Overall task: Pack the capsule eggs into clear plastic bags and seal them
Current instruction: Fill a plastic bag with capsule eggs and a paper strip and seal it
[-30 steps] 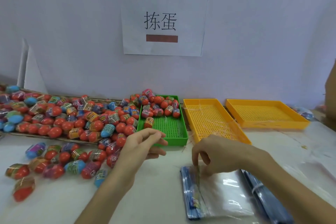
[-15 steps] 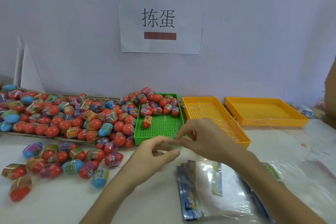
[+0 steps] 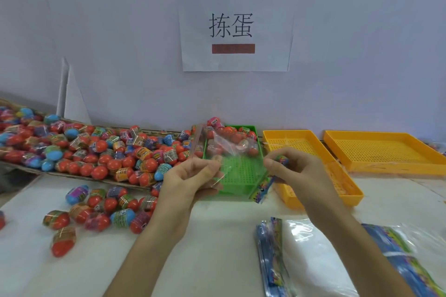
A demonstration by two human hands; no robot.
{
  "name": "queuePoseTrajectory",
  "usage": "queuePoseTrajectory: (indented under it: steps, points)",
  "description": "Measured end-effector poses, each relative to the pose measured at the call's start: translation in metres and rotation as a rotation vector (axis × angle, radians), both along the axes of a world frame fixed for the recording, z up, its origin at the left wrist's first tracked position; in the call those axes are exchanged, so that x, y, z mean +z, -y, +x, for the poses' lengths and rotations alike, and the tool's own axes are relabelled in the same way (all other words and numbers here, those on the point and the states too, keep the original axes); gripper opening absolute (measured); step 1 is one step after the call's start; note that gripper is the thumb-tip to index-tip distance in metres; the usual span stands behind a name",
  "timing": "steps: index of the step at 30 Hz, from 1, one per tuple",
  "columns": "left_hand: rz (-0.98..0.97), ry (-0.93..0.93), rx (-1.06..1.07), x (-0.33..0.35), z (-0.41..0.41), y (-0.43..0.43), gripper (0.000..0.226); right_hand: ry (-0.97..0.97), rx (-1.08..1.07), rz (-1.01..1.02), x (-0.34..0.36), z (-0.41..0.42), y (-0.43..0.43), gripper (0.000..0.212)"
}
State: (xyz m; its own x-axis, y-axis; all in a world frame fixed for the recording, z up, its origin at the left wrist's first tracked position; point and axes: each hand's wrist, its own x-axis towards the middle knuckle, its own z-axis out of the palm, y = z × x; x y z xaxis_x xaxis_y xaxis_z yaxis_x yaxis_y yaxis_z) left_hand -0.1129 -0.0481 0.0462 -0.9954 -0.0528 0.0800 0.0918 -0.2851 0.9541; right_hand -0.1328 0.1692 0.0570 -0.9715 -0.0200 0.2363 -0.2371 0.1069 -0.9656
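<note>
Grip: clear bag [image 3: 229,152] is pinched by left hand [image 3: 190,181] and right hand [image 3: 296,173], stretched above green tray [image 3: 239,183]; capsule eggs [image 3: 115,152] heaped at bench [image 3: 217,248] left.

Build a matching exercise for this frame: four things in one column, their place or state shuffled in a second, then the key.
Things
1. clear bag
2. green tray
3. near yellow tray
4. stack of bags

Place or state
A. lying flat on the table, at lower right
B. held up between the left hand and the right hand
C. no eggs in it
D. eggs heaped at its far end

Pairs: 1-B, 2-D, 3-C, 4-A
</note>
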Motion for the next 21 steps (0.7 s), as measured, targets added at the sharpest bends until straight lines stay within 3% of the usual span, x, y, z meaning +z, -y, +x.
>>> queuePoseTrajectory:
  steps: [6,9,11,14,18,21]
  points:
    - [0.061,-0.010,0.028,0.001,0.002,-0.007,0.041,-0.004,0.014,-0.055,0.004,0.002,-0.004,0.011]
    - [0.039,-0.013,0.042,0.001,0.003,-0.007,0.038,-0.025,-0.047,-0.015,0.002,0.001,-0.003,0.015]
    - [0.018,-0.015,0.057,0.001,0.002,-0.007,0.032,-0.129,-0.200,0.172,-0.002,0.001,-0.001,0.025]
    - [-0.070,-0.043,0.117,0.000,0.001,-0.008,0.031,-0.436,-0.368,0.490,-0.002,0.007,0.006,0.044]
    - [-0.334,-0.254,0.198,0.000,0.004,-0.012,0.032,-0.741,-0.197,0.485,0.001,0.020,0.021,0.047]
    - [-0.480,-0.389,0.206,-0.003,0.007,-0.014,0.033,-0.750,0.008,0.563,-0.003,0.029,0.035,0.048]
